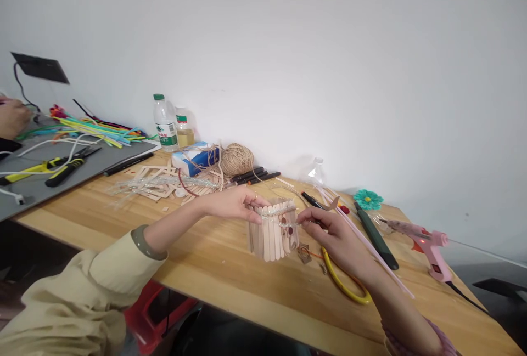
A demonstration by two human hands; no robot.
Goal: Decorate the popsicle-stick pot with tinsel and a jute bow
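In the head view a small holder of upright craft sticks point(272, 241) is held just above the table. My left hand point(236, 203) is closed on its upper left rim, thumb in front. A silvery tinsel pipe cleaner point(269, 212) runs across its front near the top. My right hand point(329, 230) is pinched at the holder's right side, where a loose length of the silvery strand leads to the fingertips. Dark red round bits point(290, 231) sit on the front right of the sticks.
A pink glue gun point(432, 249) with a red light stands at right, near a dark green tool point(376, 238) and a yellow ring point(343, 284). Behind lie loose craft sticks point(154, 180), twine point(237, 159) and bottles point(164, 125). Another person's hand point(12, 117) is far left.
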